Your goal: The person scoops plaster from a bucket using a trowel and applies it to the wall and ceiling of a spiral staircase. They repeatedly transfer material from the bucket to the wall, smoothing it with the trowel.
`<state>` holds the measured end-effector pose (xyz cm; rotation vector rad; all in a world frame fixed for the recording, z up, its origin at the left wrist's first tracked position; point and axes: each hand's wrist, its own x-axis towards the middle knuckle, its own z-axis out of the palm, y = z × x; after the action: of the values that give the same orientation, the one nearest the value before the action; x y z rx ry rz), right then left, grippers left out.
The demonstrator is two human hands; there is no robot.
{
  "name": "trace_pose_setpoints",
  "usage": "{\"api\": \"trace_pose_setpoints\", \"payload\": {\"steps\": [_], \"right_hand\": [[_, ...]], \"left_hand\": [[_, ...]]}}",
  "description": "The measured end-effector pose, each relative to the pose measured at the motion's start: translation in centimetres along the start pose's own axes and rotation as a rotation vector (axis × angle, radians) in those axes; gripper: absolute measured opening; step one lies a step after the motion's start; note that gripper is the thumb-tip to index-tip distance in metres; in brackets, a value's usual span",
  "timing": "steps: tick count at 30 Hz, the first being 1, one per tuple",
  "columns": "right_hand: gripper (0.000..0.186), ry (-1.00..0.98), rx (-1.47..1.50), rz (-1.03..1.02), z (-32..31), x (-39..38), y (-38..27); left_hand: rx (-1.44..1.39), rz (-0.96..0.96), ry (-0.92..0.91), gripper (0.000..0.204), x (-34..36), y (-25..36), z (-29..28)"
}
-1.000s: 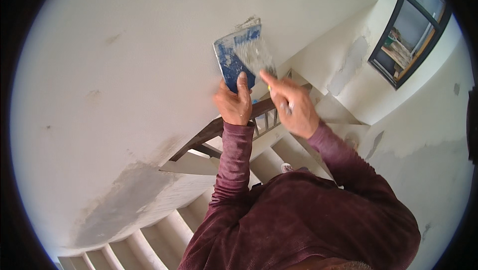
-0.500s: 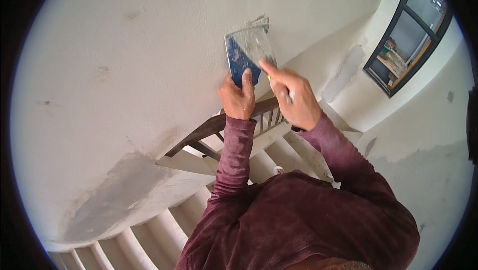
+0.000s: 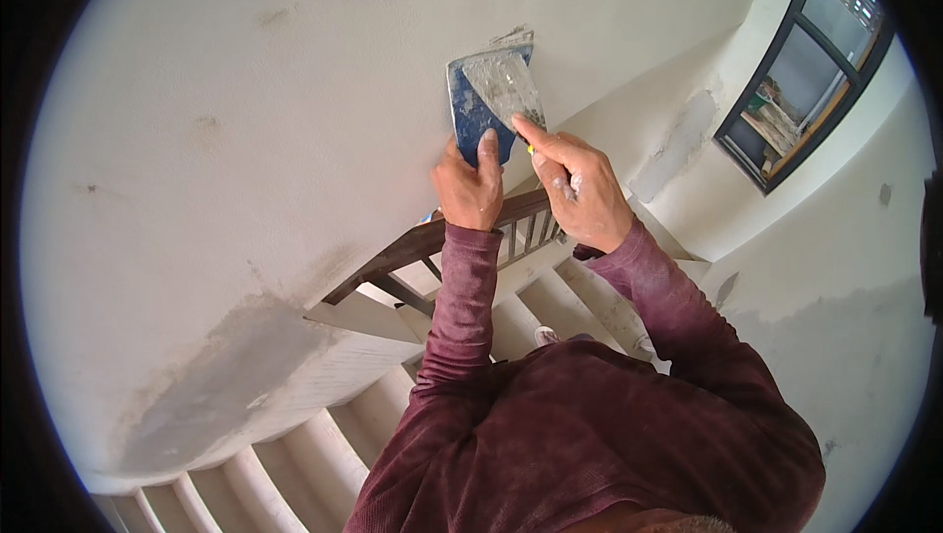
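We see two blades held up against a white wall [image 3: 295,120]. The blue scraper [image 3: 471,115] is a flat, roughly rectangular plate, dark blue, smeared with pale filler. The putty knife [image 3: 506,86] lies over its right part: a grey metal blade, wider at the far end, streaked with whitish paste. Both have their long axis running from the hands up and slightly right, broad ends pointing away from us toward the upper wall, where a small rough patch of filler sits just at the knife's tip.

Our left hand [image 3: 470,189] closes on the scraper's lower edge, the thumb laid up its face and the other fingers curled behind. Our right hand [image 3: 580,189] grips the knife; the forefinger stretches along the blade, the rest fold round a handle that is mostly hidden, with only a bit of yellow showing.

Below the hands are a dark wooden railing [image 3: 432,238] and pale stairs [image 3: 550,297]. A dark-framed window [image 3: 796,71] stands at upper right.
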<state>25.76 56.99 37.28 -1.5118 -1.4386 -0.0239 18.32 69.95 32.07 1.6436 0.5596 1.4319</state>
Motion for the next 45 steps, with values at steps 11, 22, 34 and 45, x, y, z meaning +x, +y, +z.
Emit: {"api": "trace_pose_setpoints", "payload": {"steps": [11, 22, 34, 45], "right_hand": [[0.048, 0.020, -0.015, -0.004, 0.4, -0.7, 0.3], [0.056, 0.026, 0.008, -0.041, 0.6, 0.6, -0.4], [0.059, -0.022, -0.061, -0.022, 0.9, -0.5, -1.0], [0.040, 0.069, -0.022, 0.024, -1.1, -1.6, 0.4]], "left_hand": [[0.036, 0.029, -0.028, 0.023, -0.3, -0.6, -0.3], [0.037, 0.010, -0.005, 0.018, -0.2, -0.1, -0.1], [0.052, 0.032, -0.011, 0.019, -0.2, -0.5, -0.5], [0.019, -0.114, -0.142, 0.034, -1.6, -0.3, -1.9]]}}
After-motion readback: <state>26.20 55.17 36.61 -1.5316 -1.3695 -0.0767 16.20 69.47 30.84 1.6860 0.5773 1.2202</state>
